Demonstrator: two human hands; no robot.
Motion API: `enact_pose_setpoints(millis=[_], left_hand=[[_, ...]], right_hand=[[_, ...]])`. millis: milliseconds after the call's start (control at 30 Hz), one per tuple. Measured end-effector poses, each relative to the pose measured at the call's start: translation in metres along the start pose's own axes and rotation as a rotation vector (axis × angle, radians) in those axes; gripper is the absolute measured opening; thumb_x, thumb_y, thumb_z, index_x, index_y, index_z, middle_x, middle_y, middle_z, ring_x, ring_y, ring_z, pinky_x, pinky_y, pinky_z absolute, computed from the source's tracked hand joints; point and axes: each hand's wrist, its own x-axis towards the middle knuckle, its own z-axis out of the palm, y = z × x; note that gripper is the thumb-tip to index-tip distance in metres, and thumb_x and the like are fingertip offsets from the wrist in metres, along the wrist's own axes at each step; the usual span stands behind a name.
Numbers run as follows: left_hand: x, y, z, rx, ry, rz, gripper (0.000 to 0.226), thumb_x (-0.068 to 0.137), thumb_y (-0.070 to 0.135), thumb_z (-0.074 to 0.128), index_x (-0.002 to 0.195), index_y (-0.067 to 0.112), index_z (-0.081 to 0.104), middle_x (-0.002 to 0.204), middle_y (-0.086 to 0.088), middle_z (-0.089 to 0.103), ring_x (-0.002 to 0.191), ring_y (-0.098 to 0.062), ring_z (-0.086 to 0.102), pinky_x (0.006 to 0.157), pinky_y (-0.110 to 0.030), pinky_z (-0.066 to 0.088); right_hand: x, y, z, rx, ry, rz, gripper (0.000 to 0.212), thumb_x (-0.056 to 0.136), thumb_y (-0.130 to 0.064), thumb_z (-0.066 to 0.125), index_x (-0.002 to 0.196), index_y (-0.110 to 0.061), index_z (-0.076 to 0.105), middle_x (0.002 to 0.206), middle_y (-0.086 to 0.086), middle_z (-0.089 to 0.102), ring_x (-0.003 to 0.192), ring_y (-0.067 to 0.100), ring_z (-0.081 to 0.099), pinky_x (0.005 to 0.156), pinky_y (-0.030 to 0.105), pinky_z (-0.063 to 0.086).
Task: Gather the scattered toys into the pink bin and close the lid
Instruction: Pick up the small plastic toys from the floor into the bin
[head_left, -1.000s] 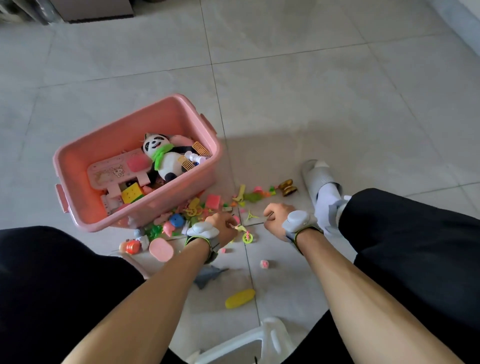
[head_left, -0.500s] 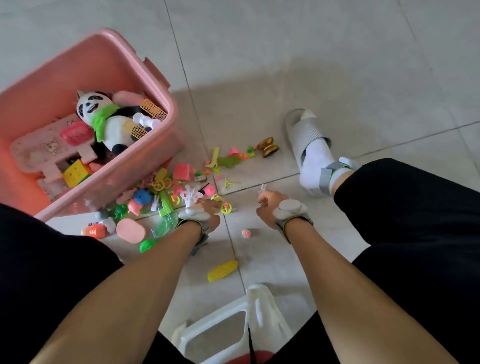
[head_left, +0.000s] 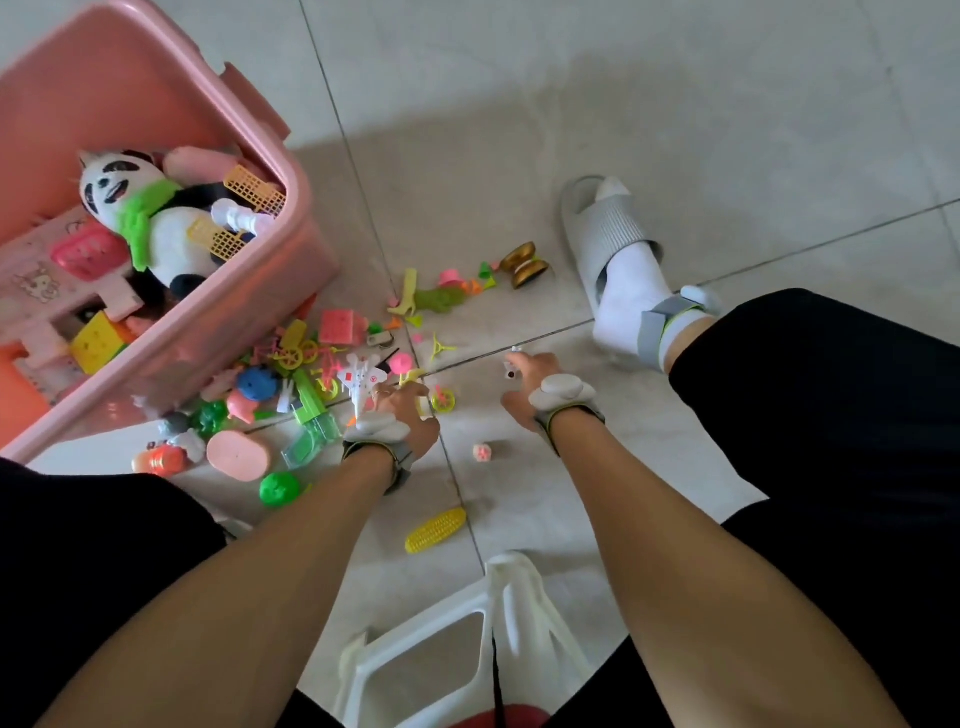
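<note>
pink bin (head_left: 291, 171) at 10 o'clock, lid off, no lid in view. inside it: plush panda (head_left: 150, 218) with green scarf, yellow cube (head_left: 96, 340), pink toy table (head_left: 41, 280).

scattered toys lie on the tiled floor (head_left: 675, 104) against the bin's near wall and out toward 1 o'clock: blue ball (head_left: 257, 383), green toy gun (head_left: 311, 423), pink oval piece (head_left: 239, 454), green ball (head_left: 279, 488), gold yo-yo (head_left: 524, 265) just beside a grey slipper (head_left: 605, 228). yellow toy corn (head_left: 435, 530) sits apart, near centre at 6 o'clock. small pink die (head_left: 482, 451) lies between the wrists.

left hand (head_left: 402, 415) curled round a white toy jet (head_left: 361, 382), fingers among the pile. right hand (head_left: 524, 389) pinches a small white toy (head_left: 511, 364), low over the floor.

white plastic stool (head_left: 509, 597) at 6 o'clock.
</note>
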Motion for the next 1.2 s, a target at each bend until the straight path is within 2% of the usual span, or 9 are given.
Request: enact_pose_setpoints(millis=[167,333,433,567,633,800,967,1100,1200], left_hand=[[-0.017,0.002,-0.006,-0.085,0.043,0.005,0.061,0.070,0.045,0.056,0.128,0.027,0.055,0.126,-0.014,0.050,0.118,-0.031,0.048,0.097,-0.039,0.044],[-0.026,0.001,-0.001,-0.168,0.067,-0.018,0.054,0.067,0.044,0.061,0.120,0.032,0.060,0.114,-0.002,0.041,0.099,-0.028,0.061,0.089,-0.043,0.052],[-0.026,-0.003,0.002,-0.199,0.084,-0.025,0.049,0.065,0.040,0.066,0.114,0.035,0.062,0.113,-0.002,0.043,0.091,-0.026,0.064,0.087,-0.042,0.053],[-0.027,0.001,0.003,-0.132,0.057,-0.030,0.042,0.071,0.044,0.064,0.113,0.042,0.060,0.122,-0.002,0.052,0.100,-0.023,0.061,0.092,-0.040,0.051],[-0.025,-0.007,0.009,-0.199,0.130,-0.049,0.039,0.063,0.052,0.056,0.102,0.052,0.056,0.115,-0.003,0.053,0.083,-0.020,0.066,0.081,-0.040,0.056],[-0.027,-0.007,0.001,-0.211,0.145,0.008,0.025,0.083,0.020,0.062,0.103,0.034,0.068,0.109,-0.001,0.053,0.079,-0.014,0.060,0.075,-0.024,0.047],[-0.015,-0.010,0.001,-0.356,0.140,-0.068,0.020,0.082,0.015,0.065,0.097,0.027,0.067,0.095,0.004,0.061,0.073,-0.011,0.055,0.055,-0.014,0.036],[-0.014,-0.014,0.003,-0.416,0.117,-0.054,0.026,0.079,0.010,0.063,0.094,0.030,0.063,0.092,0.007,0.058,0.075,-0.011,0.054,0.058,-0.016,0.039],[-0.010,-0.017,0.005,-0.556,0.072,-0.120,0.028,0.080,0.005,0.060,0.094,0.029,0.061,0.097,0.001,0.061,0.075,-0.016,0.059,0.063,-0.025,0.046]], right_hand=[[0.024,-0.008,0.006,-0.158,-0.060,-0.025,0.065,0.076,-0.027,0.056,0.139,-0.028,0.040,0.138,0.013,0.033,0.125,0.035,0.041,0.104,0.039,0.043],[0.026,-0.022,0.012,-0.177,-0.090,0.001,0.056,0.081,-0.031,0.041,0.135,-0.017,0.045,0.144,0.015,0.031,0.130,0.036,0.037,0.109,0.037,0.036],[0.028,-0.025,0.018,-0.189,-0.109,-0.010,0.050,0.091,-0.026,0.044,0.140,-0.017,0.038,0.152,0.015,0.018,0.138,0.035,0.028,0.112,0.039,0.030],[0.031,-0.023,0.027,-0.191,-0.062,-0.020,0.043,0.089,-0.016,0.045,0.132,-0.017,0.046,0.144,0.015,0.024,0.134,0.035,0.034,0.107,0.035,0.033],[0.034,-0.025,0.030,-0.165,-0.064,-0.018,0.041,0.088,-0.011,0.047,0.128,-0.016,0.050,0.140,0.015,0.026,0.128,0.036,0.039,0.106,0.032,0.034],[0.036,-0.036,0.033,-0.091,-0.101,0.010,0.036,0.093,-0.011,0.047,0.129,-0.009,0.052,0.141,0.013,0.034,0.131,0.030,0.039,0.103,0.027,0.037],[0.031,-0.039,0.037,-0.058,-0.032,0.018,0.034,0.087,-0.011,0.048,0.120,-0.010,0.055,0.130,0.013,0.045,0.125,0.028,0.043,0.098,0.035,0.043],[0.028,-0.037,0.035,0.149,0.007,0.072,0.024,0.083,-0.008,0.053,0.104,-0.016,0.061,0.119,0.009,0.057,0.112,0.026,0.052,0.086,0.030,0.046],[0.019,-0.030,0.034,0.300,0.029,0.092,0.013,0.082,-0.012,0.055,0.093,-0.021,0.054,0.109,0.005,0.061,0.097,0.027,0.060,0.080,0.030,0.049]])
